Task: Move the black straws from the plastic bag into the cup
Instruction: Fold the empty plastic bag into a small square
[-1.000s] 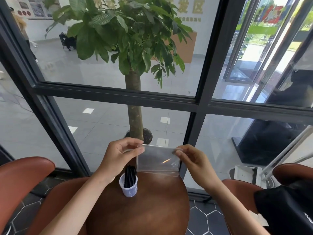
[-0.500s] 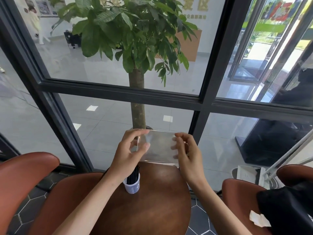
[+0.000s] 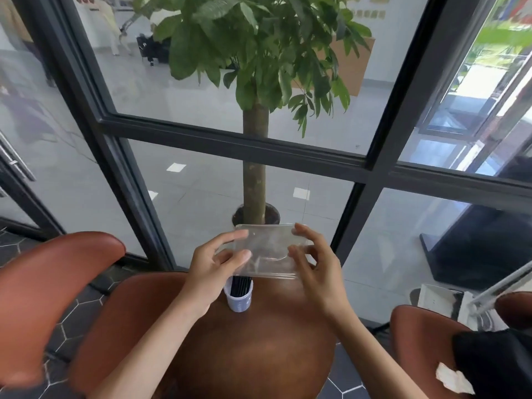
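A clear plastic bag (image 3: 267,251) hangs in the air above the far edge of the round brown table (image 3: 259,352); nothing dark shows inside it. My left hand (image 3: 214,264) pinches its left side between thumb and fingers. My right hand (image 3: 313,264) holds its right side the same way. Below the bag's left corner a small white cup (image 3: 239,298) stands on the table with a bundle of black straws (image 3: 241,285) upright in it; their tops are hidden behind the bag.
Brown leather chairs stand at the left (image 3: 49,298) and right (image 3: 423,341). A glass wall with dark frames (image 3: 371,168) runs just past the table, a potted tree (image 3: 254,180) behind it. A black garment (image 3: 495,367) lies lower right.
The view has tilted down. Both hands shifted their hold from the bag's top corners to its sides, and the bag now looks folded shorter above the cup.
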